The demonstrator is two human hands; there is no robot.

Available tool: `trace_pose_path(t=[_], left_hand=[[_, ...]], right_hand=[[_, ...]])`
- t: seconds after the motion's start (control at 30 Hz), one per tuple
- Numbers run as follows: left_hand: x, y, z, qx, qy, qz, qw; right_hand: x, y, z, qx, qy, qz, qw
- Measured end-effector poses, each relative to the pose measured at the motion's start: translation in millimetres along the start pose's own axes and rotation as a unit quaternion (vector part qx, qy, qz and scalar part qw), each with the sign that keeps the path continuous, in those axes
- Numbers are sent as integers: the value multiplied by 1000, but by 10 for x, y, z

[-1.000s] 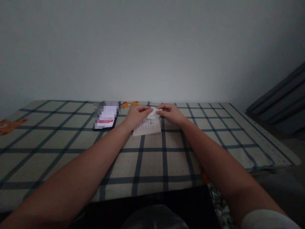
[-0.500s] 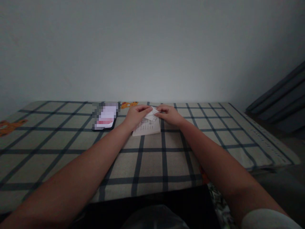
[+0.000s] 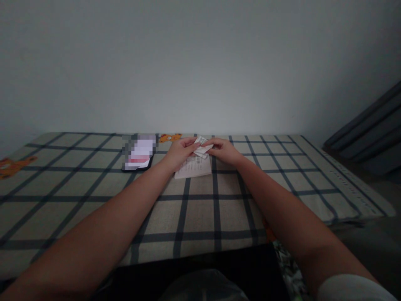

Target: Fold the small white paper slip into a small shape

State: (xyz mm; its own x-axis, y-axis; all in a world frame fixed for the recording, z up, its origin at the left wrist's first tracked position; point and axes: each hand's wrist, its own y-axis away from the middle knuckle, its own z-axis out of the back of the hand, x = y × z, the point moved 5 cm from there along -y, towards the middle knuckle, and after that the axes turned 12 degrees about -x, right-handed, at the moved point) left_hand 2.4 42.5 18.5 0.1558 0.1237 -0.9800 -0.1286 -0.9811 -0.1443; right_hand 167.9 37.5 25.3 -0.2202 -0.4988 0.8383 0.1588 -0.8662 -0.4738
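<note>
The table (image 3: 200, 209) is covered by a pale cloth (image 3: 94, 184) with a dark grid of crossing lines and orange bear figures, 1 at the far edge near the middle (image 3: 170, 137) and 1 at the left edge (image 3: 12, 164). A phone (image 3: 138, 155) with a lit screen lies flat on the cloth towards the far side, left of centre. Just to its right a printed sheet of paper (image 3: 194, 169) lies flat on the cloth, well apart from the near edge.

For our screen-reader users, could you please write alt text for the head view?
Both hands, left hand and right hand, pinch a small folded paper above a printed sheet on a checked tablecloth; a phone lies left.
</note>
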Motion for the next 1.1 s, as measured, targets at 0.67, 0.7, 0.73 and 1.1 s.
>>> trace_pose_path(t=[0.67, 0.7, 0.73, 1.1], left_hand=[[40, 6, -11, -28, 31, 26, 999], [39, 8, -7, -28, 10, 21, 999], [39, 6, -1, -28, -11, 16, 999], [39, -50, 55, -45, -28, -19, 998]], right_hand=[[145, 18, 19, -3, 120, 61, 991], [151, 23, 17, -6, 125, 65, 990], [157, 29, 13, -8, 129, 67, 989], [82, 21, 18, -72, -5, 10, 997]])
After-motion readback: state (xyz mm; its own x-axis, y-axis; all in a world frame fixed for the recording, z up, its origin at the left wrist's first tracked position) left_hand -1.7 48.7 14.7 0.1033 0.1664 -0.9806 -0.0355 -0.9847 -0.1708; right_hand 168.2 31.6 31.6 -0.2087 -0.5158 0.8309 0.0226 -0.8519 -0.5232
